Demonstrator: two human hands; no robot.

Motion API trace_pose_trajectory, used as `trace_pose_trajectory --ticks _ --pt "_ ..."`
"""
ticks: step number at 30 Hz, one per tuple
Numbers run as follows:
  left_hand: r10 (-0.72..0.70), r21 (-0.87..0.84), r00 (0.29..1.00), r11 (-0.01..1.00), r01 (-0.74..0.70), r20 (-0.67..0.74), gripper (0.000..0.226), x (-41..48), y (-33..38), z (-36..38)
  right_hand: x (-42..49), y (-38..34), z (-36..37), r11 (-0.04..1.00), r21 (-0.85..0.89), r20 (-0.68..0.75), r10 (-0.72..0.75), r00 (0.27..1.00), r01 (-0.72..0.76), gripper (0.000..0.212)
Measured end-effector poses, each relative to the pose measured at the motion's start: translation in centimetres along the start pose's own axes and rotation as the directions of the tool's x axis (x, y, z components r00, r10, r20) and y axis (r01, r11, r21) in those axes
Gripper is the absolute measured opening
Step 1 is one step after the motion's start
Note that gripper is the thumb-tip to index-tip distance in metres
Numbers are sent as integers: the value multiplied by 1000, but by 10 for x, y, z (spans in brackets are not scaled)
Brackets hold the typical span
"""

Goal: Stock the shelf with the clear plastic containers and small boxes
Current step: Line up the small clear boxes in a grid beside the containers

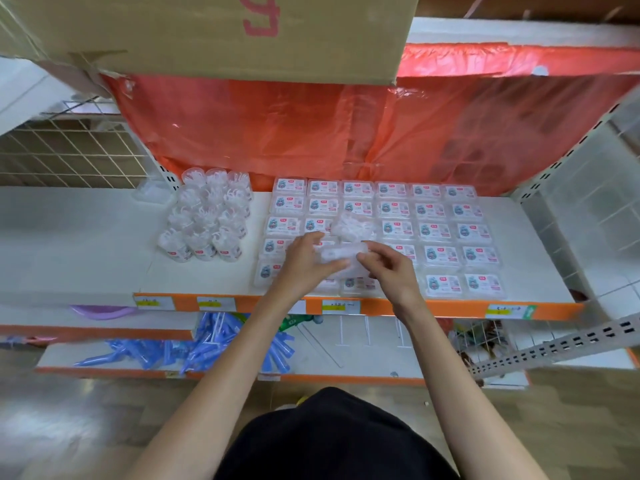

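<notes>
This is a shop shelf, a white board with an orange front edge. A red plastic sheet hangs behind it and a cardboard box sits above. On the board, left of the middle, stands a group of round clear containers. To their right the small boxes lie flat in straight rows, labels up. Over the near rows of these boxes both hands hold one clear pack between them. Its long axis runs left to right, so each hand has one end. The left hand curls its fingers round the left end, and the right hand pinches the right end with thumb and fingers. Both are equally near, and I judge that either hand could set the pack down alone. Just behind the pack, a loose clear bundle rests on top of the boxes. The pack is blurred and see-through, so I cannot tell if it is a box or a bag, or what is inside. The hands and wrists hide some boxes of the front rows, so I cannot tell if a free place is there.
</notes>
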State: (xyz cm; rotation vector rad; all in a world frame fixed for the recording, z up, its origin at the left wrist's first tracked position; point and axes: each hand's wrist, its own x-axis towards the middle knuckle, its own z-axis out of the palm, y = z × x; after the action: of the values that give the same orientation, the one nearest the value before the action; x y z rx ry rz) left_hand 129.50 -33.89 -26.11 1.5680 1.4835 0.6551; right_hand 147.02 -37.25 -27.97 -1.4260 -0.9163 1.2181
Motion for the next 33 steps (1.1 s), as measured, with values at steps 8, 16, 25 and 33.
trace_pose_trajectory --ticks 8,16,25,33 --pt "-398 -408 908 813 417 134 50 1 4 -12 -5 9 -5 957 -48 162 -275 948 286 33" --pt "-284 -667 957 700 253 65 28 -12 -11 -6 -6 18 -5 959 -113 192 -236 953 260 49" --pt "-195 -562 976 798 215 96 32 -23 -14 1 -8 9 8 998 16 129 64 990 -67 20" --pt "-287 -583 953 760 287 94 37 -23 -7 8 -13 18 6 984 140 -3 112 994 -111 25"
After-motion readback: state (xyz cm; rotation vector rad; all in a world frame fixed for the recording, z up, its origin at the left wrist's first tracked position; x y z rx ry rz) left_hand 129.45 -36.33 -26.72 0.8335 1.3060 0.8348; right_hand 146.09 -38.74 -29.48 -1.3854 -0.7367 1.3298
